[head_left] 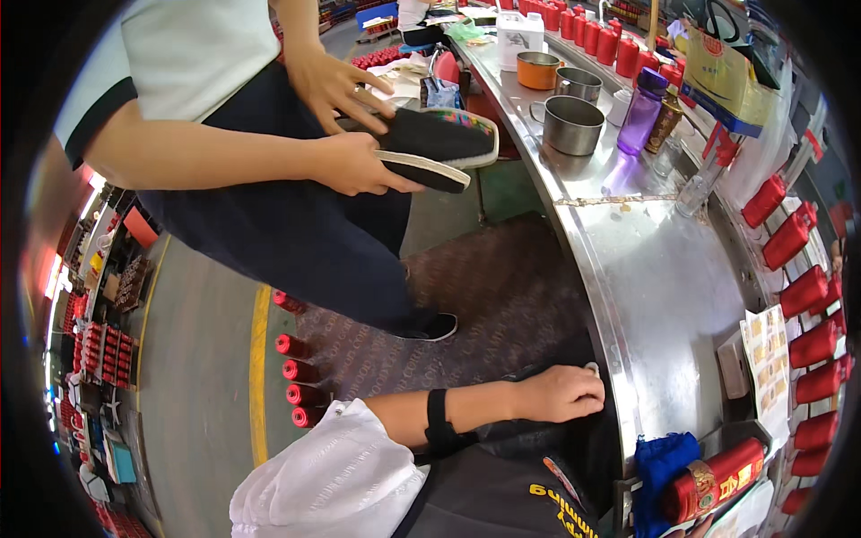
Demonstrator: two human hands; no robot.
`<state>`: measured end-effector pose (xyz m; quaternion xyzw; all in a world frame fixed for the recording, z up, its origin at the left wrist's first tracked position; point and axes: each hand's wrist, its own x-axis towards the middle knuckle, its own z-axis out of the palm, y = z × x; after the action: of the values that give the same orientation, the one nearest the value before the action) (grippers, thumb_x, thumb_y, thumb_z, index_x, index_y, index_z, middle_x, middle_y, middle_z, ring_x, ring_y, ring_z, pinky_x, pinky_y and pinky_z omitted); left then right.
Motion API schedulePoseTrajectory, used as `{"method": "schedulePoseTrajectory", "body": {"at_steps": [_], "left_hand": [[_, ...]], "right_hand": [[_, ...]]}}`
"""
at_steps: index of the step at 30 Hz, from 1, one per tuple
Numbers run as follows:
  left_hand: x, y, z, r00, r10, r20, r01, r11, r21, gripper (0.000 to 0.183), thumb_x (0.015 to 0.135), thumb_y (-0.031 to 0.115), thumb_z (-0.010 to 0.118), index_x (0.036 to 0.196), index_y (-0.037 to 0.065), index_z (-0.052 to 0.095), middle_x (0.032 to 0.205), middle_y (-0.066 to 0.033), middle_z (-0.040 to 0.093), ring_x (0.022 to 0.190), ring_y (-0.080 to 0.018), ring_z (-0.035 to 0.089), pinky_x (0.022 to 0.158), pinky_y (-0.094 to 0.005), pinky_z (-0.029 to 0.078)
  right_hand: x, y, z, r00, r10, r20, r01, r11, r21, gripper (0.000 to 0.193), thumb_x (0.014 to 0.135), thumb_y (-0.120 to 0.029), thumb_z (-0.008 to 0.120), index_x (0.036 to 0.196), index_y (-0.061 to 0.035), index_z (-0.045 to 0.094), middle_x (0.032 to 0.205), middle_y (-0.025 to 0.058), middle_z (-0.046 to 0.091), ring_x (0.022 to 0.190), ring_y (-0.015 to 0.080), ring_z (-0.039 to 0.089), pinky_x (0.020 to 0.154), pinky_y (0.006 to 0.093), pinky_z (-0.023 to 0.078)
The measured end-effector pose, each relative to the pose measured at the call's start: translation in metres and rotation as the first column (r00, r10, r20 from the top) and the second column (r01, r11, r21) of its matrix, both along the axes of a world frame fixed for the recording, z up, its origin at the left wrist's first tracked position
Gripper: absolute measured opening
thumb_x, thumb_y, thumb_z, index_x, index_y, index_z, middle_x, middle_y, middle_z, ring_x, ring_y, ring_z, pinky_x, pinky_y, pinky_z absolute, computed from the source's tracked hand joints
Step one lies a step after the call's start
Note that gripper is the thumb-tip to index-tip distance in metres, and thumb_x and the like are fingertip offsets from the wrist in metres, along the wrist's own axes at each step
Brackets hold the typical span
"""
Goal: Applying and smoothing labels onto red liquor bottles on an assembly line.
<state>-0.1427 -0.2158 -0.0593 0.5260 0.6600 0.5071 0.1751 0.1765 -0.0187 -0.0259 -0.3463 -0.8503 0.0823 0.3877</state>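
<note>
My left hand (560, 394) is curled over my lap, beside the near edge of the steel bench (659, 287). Something small and pale shows at its knuckles, too little to name. Only a few fingers of my right hand (697, 529) appear at the bottom edge. They are just under a red bottle (717, 480) with gold print, which lies tilted next to a blue cloth (662, 466); whether they grip it is hidden. Across from me, another person's hands (354, 161) hold flat black shoe-like pieces (435, 139) with white edges and a colourful patterned border.
Metal mugs (574, 125), an orange-banded pot (537, 70), a purple bottle (642, 112) and a white jug (520, 40) stand on the far bench. Red bottles (803, 291) line its right side. A printed sheet (765, 359) leans there. More red bottles (299, 370) stand by a brown mat (484, 296).
</note>
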Motion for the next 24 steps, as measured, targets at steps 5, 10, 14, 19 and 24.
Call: {"method": "schedulePoseTrajectory", "body": {"at_steps": [5,10,14,19,24], "left_hand": [[-0.019,-0.014,-0.002,0.997,0.068,0.032,-0.068,0.998,-0.015,0.014,0.092,0.017,0.059,0.094,0.004,0.061,0.089,-0.0112,0.063,0.086,-0.0295,0.061,0.078,-0.0371,0.048],[-0.034,-0.030,-0.004,0.988,0.143,0.053,-0.144,0.989,0.027,0.015,0.094,0.016,0.057,0.091,0.002,0.061,0.087,-0.0115,0.064,0.083,-0.0284,0.061,0.079,-0.0361,0.047],[-0.044,-0.044,-0.013,0.966,0.231,0.115,-0.234,0.972,0.015,0.022,0.098,0.018,0.053,0.085,0.002,0.060,0.083,-0.0087,0.064,0.078,-0.0236,0.061,0.090,-0.0348,0.045],[-0.053,-0.056,-0.013,0.949,0.284,0.136,-0.290,0.956,0.033,0.027,0.100,0.022,0.051,0.087,0.001,0.061,0.084,-0.0068,0.064,0.079,-0.0183,0.061,0.088,-0.0329,0.046],[-0.069,-0.077,-0.037,0.752,0.446,0.486,-0.495,0.868,-0.031,0.026,0.100,0.023,0.052,0.096,0.000,0.064,0.092,-0.0045,0.065,0.088,-0.0125,0.061,0.083,-0.0292,0.049]], "right_hand": [[0.001,0.003,-0.003,1.000,-0.012,0.008,0.012,0.999,0.040,0.065,0.102,-0.046,0.036,0.138,0.0075,0.041,0.136,0.0275,0.048,0.123,0.0411,0.049,0.103,0.0480,0.040],[0.014,0.063,-0.036,0.712,0.664,-0.228,-0.472,0.693,0.544,0.065,0.101,-0.046,0.039,0.140,0.0066,0.040,0.137,0.0267,0.048,0.124,0.0422,0.048,0.105,0.0508,0.037],[0.005,0.019,0.003,0.999,0.025,-0.046,-0.010,0.950,0.313,0.028,0.099,-0.023,0.054,0.108,0.0038,0.059,0.099,0.0203,0.064,0.093,0.0322,0.062,0.083,0.0391,0.052],[-0.006,0.011,0.017,0.979,-0.051,-0.197,0.084,0.983,0.166,0.027,0.099,-0.022,0.056,0.087,0.0017,0.060,0.087,0.0142,0.061,0.078,0.0268,0.059,0.072,0.0374,0.049],[-0.019,0.006,0.026,0.981,0.012,-0.195,0.014,0.992,0.128,0.027,0.099,-0.022,0.056,0.085,0.0016,0.059,0.082,0.0134,0.060,0.074,0.0260,0.058,0.069,0.0360,0.049]]}}
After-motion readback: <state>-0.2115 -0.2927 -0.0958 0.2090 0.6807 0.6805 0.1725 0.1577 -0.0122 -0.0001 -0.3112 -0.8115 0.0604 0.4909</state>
